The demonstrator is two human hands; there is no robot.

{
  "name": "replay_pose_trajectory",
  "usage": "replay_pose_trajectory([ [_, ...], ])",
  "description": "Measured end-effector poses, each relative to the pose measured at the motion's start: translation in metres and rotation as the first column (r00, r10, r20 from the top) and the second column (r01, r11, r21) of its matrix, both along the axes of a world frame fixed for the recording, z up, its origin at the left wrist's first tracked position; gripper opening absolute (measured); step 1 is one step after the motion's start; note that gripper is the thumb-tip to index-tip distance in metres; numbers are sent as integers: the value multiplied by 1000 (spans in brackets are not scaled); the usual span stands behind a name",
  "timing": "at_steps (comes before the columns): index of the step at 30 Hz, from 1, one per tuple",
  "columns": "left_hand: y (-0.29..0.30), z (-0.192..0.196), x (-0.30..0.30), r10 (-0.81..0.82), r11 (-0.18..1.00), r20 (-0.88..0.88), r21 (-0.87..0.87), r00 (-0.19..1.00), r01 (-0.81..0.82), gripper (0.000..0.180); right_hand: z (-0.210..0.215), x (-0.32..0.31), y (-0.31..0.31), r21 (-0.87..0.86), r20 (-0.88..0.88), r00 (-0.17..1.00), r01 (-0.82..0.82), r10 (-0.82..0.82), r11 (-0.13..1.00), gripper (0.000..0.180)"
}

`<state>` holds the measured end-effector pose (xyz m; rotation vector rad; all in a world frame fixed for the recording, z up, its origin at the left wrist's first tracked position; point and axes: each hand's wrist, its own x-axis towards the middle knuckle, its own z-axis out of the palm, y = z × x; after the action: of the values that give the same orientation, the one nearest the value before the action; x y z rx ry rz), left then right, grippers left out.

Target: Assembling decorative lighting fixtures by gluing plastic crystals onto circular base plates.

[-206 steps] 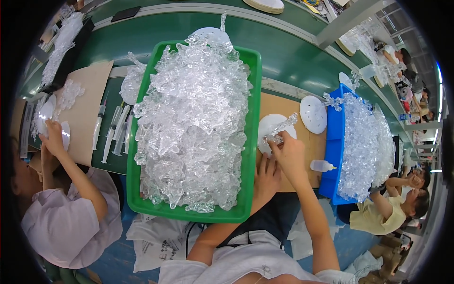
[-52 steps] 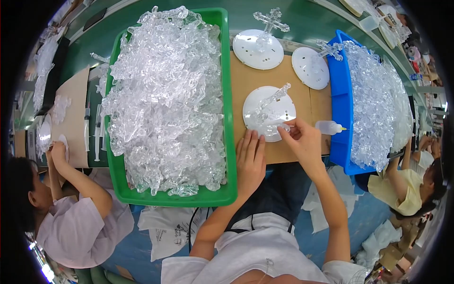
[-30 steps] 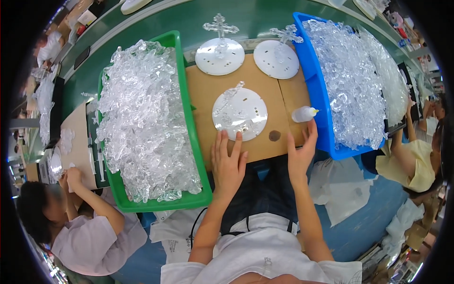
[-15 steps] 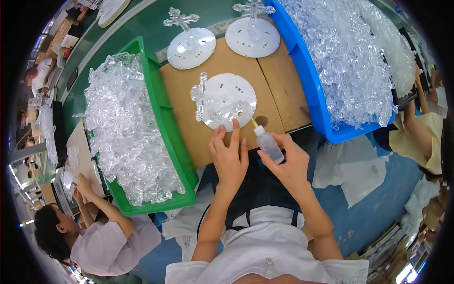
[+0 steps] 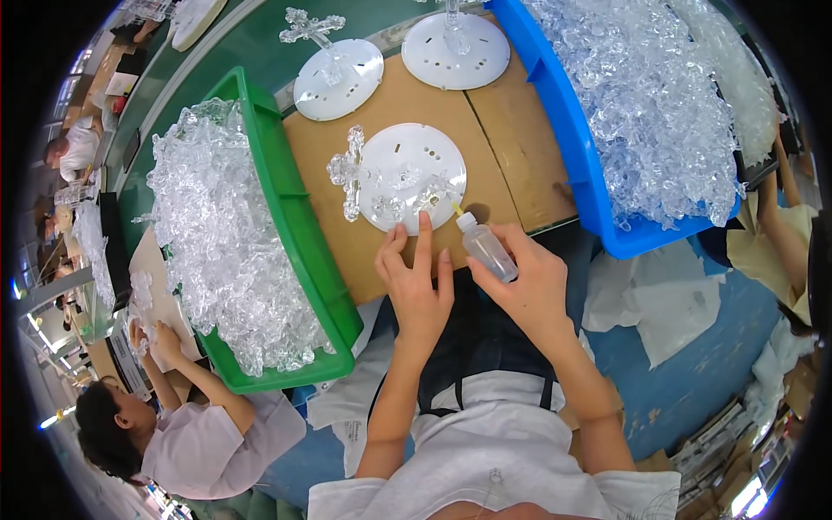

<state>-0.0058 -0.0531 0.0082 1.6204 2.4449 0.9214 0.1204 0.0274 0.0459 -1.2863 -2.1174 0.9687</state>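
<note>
A white round disc (image 5: 407, 169) lies on the brown board (image 5: 507, 165) with a clear plastic cross (image 5: 348, 172) and small clear pieces on it. My left hand (image 5: 418, 282) rests flat at the disc's near edge, its fingertips touching the rim. My right hand (image 5: 529, 286) holds a small clear squeeze bottle (image 5: 485, 249), with the nozzle tipped toward the clear pieces on the disc.
A green bin (image 5: 299, 234) heaped with clear plastic parts stands at the left, a blue bin (image 5: 572, 139) of the same at the right. Two more white discs (image 5: 340, 78) (image 5: 458, 48) with upright crosses stand farther back. Another person (image 5: 186, 425) works at the lower left.
The disc with the cross was laid on the board. My right hand picked up the squeeze bottle and brought its nozzle to the disc, while my left hand settled at the disc's edge.
</note>
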Motion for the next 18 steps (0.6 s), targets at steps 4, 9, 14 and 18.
replay_pose_trajectory([
  [4,1,1,0,-2,1000,12,5,1000,2,51,1,1,0,10,-1,1000,-2,2,1000,35],
  [9,1,3,-1,-5,1000,28,1,1000,5,50,2,2,-1,-32,23,999,-29,30,999,35],
  [14,1,4,-1,-6,1000,40,13,999,5,50,4,2,-1,-38,3,997,-74,74,997,31],
  [18,1,4,-2,-4,1000,24,5,1000,4,50,1,0,-3,-49,9,998,-66,67,997,31],
])
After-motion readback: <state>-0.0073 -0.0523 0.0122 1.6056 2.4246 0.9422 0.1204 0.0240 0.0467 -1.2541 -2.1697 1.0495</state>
